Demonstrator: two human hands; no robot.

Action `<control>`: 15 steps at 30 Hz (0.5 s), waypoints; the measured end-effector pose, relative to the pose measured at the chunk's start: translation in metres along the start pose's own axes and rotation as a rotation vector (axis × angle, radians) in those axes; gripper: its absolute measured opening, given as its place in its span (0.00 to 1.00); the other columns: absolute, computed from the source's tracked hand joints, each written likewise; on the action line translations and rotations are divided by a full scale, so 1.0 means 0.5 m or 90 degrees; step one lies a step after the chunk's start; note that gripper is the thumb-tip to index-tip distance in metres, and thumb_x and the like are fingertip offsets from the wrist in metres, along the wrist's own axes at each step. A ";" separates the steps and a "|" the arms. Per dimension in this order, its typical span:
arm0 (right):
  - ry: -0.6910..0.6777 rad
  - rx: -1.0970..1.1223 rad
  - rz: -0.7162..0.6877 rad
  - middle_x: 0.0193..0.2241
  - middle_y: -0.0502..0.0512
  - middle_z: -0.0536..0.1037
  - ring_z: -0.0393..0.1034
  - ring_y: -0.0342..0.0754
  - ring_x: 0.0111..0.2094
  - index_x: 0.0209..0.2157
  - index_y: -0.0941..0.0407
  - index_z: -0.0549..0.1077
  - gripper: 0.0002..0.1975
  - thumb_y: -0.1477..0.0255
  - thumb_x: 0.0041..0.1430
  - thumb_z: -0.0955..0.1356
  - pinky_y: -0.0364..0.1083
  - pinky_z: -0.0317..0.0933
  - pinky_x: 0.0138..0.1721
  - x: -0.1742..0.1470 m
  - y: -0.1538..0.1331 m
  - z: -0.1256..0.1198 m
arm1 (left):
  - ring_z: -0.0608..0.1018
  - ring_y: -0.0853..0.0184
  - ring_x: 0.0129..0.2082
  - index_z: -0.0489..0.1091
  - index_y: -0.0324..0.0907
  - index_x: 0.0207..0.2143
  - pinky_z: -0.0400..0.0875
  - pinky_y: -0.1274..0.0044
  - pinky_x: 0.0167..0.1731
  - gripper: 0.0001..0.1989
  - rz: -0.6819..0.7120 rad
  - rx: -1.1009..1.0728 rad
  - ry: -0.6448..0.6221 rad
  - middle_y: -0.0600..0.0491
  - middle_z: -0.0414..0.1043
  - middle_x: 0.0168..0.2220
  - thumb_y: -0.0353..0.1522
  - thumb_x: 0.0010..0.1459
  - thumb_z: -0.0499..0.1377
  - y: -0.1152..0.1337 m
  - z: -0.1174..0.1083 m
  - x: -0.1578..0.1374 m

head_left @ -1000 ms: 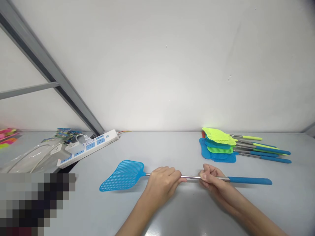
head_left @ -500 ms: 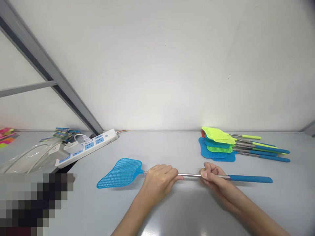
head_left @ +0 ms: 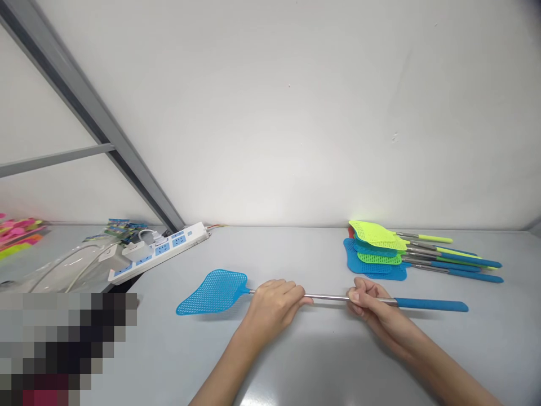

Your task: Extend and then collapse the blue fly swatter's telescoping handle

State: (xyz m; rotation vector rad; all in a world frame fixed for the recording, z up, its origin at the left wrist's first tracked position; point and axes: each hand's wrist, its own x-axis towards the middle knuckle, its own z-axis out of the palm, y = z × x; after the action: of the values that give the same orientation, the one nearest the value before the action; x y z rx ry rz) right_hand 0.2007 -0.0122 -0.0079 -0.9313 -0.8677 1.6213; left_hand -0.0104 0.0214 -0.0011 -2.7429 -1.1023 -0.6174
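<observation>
A blue fly swatter (head_left: 214,292) lies crosswise in front of me, with its mesh head to the left and its blue grip to the right. My left hand (head_left: 276,301) is wrapped over the metal rod close to the head. Farther right, my right hand (head_left: 372,301) pinches the rod just short of the grip. Between the two hands a stretch of bare silver rod shows. Behind my right hand lies a pile of fly swatters (head_left: 378,232) in yellow, green and blue, their handles pointing right.
A white power strip (head_left: 173,248) with plugs and cables stands at the left on the grey table (head_left: 147,349). Beyond it are a clear plastic bag (head_left: 63,262) and some pink and yellow items (head_left: 19,231). A grey metal frame (head_left: 105,124) rises against the white wall (head_left: 270,113).
The view has shifted slightly left. The swatter's head has tilted up a little, and both hands keep hold of the rod in nearly the same places.
</observation>
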 end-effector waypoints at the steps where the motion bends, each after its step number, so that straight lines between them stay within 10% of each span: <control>1: 0.003 -0.004 0.002 0.15 0.46 0.59 0.48 0.40 0.21 0.18 0.56 0.55 0.12 0.75 0.47 0.65 0.41 0.46 0.24 0.000 -0.002 0.001 | 0.62 0.74 0.19 0.59 0.42 0.21 0.51 0.80 0.22 0.12 0.001 -0.001 0.002 0.59 0.61 0.18 0.36 0.56 0.47 -0.001 0.000 0.000; 15: 0.012 -0.022 0.015 0.15 0.46 0.59 0.48 0.41 0.20 0.18 0.55 0.56 0.13 0.72 0.46 0.67 0.41 0.46 0.24 0.000 -0.016 -0.007 | 0.62 0.74 0.19 0.60 0.41 0.21 0.52 0.80 0.22 0.12 -0.006 0.007 0.013 0.58 0.61 0.18 0.35 0.56 0.47 -0.017 -0.007 -0.008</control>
State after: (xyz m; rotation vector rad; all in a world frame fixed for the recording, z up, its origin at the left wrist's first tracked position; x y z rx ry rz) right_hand 0.2069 -0.0101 -0.0025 -0.9832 -0.8776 1.6188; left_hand -0.0200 0.0241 0.0000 -2.7164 -1.1122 -0.6375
